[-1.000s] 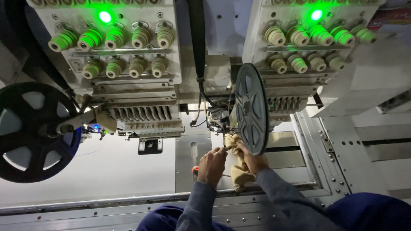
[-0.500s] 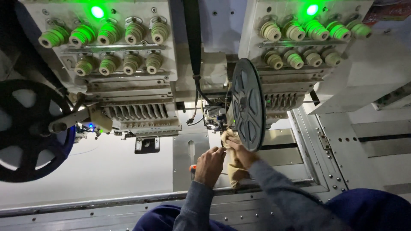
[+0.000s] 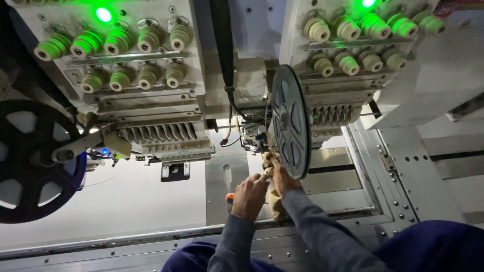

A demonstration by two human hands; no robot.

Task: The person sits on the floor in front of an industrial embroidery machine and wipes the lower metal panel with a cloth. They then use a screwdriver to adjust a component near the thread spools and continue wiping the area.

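Note:
Both my hands reach up under an embroidery machine head. My left hand (image 3: 249, 196) is curled, its fingertips touching a pale yellow cloth (image 3: 273, 200) near the needle area; a small orange tool (image 3: 230, 197) shows just beside it. My right hand (image 3: 282, 177) grips the same cloth, bunched and pushed up against the mechanism (image 3: 252, 137) next to a black spoked reel (image 3: 289, 121). Grey sleeves cover both forearms. What the fingertips touch behind the cloth is hidden.
A second black reel (image 3: 31, 161) hangs at the left. Rows of green-lit tension knobs (image 3: 113, 43) top both heads. A needle bar row (image 3: 159, 133) sits left of centre. White fabric (image 3: 111, 201) lies flat below, metal plates (image 3: 393, 166) to the right.
The view has shifted slightly; both hands have stayed on the cloth and edged a little higher toward the mechanism beside the reel.

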